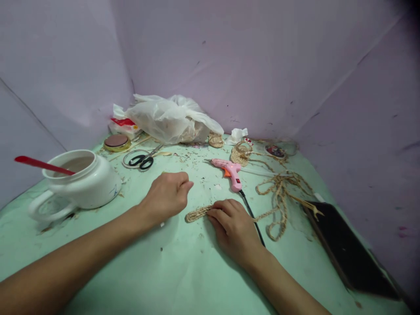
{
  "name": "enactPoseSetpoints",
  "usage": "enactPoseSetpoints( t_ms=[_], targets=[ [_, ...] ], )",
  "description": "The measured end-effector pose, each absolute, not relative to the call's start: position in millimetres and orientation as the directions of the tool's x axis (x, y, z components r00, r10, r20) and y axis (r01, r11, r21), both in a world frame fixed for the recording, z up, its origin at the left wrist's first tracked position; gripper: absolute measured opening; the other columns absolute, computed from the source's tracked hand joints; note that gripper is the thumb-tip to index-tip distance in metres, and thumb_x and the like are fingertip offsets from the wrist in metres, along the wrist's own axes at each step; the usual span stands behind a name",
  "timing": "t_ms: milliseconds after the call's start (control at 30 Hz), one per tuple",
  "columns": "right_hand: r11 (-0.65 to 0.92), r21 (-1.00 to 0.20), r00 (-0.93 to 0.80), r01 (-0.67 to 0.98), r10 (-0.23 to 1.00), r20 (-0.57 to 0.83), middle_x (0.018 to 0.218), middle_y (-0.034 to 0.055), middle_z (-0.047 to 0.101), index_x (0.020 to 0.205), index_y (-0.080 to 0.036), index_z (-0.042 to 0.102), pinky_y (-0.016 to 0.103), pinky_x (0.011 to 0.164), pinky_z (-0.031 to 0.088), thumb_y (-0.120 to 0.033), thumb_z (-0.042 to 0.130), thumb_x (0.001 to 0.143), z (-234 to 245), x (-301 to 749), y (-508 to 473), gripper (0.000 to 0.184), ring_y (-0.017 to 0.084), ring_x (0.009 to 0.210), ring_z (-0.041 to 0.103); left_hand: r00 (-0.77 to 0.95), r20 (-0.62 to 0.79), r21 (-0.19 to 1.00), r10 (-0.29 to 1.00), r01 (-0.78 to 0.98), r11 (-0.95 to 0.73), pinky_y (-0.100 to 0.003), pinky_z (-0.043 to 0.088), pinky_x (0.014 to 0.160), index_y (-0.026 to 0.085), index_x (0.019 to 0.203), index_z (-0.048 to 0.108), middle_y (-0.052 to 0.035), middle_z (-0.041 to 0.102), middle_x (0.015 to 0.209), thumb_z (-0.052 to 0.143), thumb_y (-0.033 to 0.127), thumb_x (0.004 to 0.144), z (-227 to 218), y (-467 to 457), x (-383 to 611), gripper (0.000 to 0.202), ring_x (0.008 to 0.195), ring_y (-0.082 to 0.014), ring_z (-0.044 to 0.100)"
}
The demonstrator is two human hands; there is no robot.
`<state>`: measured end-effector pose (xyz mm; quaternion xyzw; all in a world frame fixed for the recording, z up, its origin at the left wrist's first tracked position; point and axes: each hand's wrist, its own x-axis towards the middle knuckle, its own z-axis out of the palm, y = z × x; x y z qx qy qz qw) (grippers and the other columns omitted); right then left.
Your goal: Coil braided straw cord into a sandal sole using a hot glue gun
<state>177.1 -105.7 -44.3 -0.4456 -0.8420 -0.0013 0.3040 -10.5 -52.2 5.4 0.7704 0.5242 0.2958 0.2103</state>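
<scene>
A short braided straw strip (196, 214) lies on the green table (170, 271). My right hand (234, 227) rests on its right end, fingers curled and pressing it down. Just to the left and slightly beyond it, my left hand (166, 196) hovers in a loose fist, fingertips pinched together, with nothing visible in them. A pink glue gun (229, 171) lies just beyond my right hand, its black cord (252, 216) running past my right wrist. Loose braided straw rope (278, 197) sprawls to the right.
A white pot (82, 181) with a red spoon (42, 165) stands at left. Scissors (144, 159), a tape ring, a round tin (116, 142) and a plastic bag (170, 118) sit at the back. A dark tablet (344, 249) lies at right. Purple walls enclose the table.
</scene>
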Motion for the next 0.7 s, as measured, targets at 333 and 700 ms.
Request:
enactPoseSetpoints(
  t_ms=[333,700],
  targets=[
    [0.602,-0.331,-0.36,0.727,0.744,0.562,0.082,0.0084,0.066,0.088,-0.013,0.061,0.042,0.077,0.045,-0.004,0.051,0.081,-46,180,-108,0.015,0.02,0.076,0.057,0.357,0.018,0.763,0.934,0.599,-0.244,-0.021,0.035,0.05,0.017,0.087,0.064,0.0044,0.05,0.051,0.042,0.022,0.08,-25,-70,-27,0.024,0.048,-0.0092,0.045],
    [0.527,-0.817,-0.247,0.234,0.845,0.474,0.07,0.0037,0.066,0.083,-0.015,0.068,0.02,0.058,0.049,-0.012,0.061,0.079,-17,167,-123,0.009,0.012,0.062,0.06,0.479,-0.493,0.87,0.727,0.264,0.416,-0.016,0.018,0.033,0.017,0.053,0.044,0.0078,0.04,0.037,0.065,0.062,0.059,0,-89,10,0.05,0.033,-0.0028,0.029]
  ],
)
